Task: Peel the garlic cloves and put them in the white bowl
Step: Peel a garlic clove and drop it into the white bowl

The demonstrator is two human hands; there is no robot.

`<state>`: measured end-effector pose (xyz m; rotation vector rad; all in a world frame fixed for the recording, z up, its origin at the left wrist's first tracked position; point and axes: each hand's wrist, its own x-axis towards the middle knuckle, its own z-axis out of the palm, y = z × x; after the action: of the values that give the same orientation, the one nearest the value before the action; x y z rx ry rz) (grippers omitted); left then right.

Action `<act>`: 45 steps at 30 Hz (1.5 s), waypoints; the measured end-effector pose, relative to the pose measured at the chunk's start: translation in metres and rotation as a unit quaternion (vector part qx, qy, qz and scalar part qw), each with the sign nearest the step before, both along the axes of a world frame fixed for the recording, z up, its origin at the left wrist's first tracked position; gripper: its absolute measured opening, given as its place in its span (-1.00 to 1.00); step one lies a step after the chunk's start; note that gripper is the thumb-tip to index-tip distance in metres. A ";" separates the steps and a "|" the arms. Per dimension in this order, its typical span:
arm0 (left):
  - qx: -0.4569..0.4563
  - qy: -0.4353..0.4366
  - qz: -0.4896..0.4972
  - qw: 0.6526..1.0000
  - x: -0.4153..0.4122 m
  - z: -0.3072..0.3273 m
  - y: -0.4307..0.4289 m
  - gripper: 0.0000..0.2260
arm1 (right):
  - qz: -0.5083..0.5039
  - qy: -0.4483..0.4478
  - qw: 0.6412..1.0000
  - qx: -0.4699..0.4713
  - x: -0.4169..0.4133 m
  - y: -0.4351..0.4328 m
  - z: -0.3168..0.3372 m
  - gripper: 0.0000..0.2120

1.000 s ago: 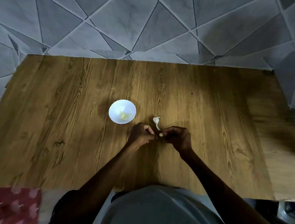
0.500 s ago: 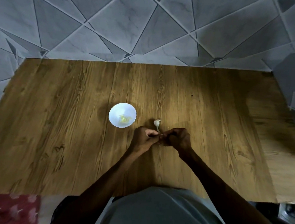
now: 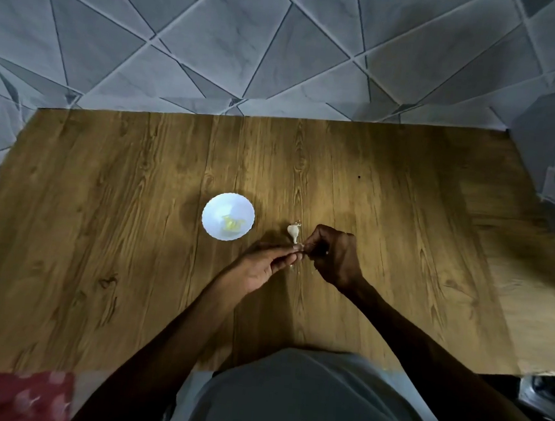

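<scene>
**Head view, looking down on your work.** The bench point(image 3: 102, 229) is a flat rectangle of brown wood-grain board with dark knots and long streaks. Past its far edge lie grey tiles point(image 3: 282, 44), marble-veined and cut into triangles and kites by pale joints.

**Bowl.** The bowl point(image 3: 216, 205) is small, round and glossy white, with a faintly scalloped rim. It stands a little left of the bench's middle. Pale yellow peeled cloves point(image 3: 232, 224) lie on its bottom.

**Garlic.** To the right of the bowl, and apart from it, an unpeeled garlic point(image 3: 293, 231) rests on the board. It is off-white and papery, bulbous at the far end and narrowing to a thin stem toward you.

**Hands.** Your hands meet just on the near side of that garlic.
- **Right hand** point(image 3: 335, 254): the grip is curled, knuckles up, and its fingertips pinch a small pale clove point(image 3: 301, 245).
- **Left hand** point(image 3: 262, 265): the palm is turned up and the fingers point(image 3: 282, 257) are nearly straight and pressed together. Their tips reach the clove, but it is mostly hidden, so you cannot tell whether this grip pinches it.

A few pale flakes point(image 3: 298, 271) lie on the board beneath the fingertips.

**Edges and room.** Bowl, garlic and hands all sit well apart from every bench edge. The near edge runs beside your grey shirt point(image 3: 304, 405). A red patterned cloth point(image 3: 12, 395) shows at the near left corner. At the near right is a dark object point(image 3: 544, 394), too dim to identify.
</scene>
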<state>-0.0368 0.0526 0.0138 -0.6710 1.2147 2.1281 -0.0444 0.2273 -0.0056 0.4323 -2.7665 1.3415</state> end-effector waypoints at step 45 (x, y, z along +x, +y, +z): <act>-0.388 0.305 -0.100 0.864 0.005 -0.022 0.002 -0.86 | -0.027 -0.051 0.997 0.045 0.006 0.004 -0.003 -0.87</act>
<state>-0.0320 0.0550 -0.0083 -0.1271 2.4282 1.6621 -0.0382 0.2315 -0.0082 0.2977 -2.9059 1.2664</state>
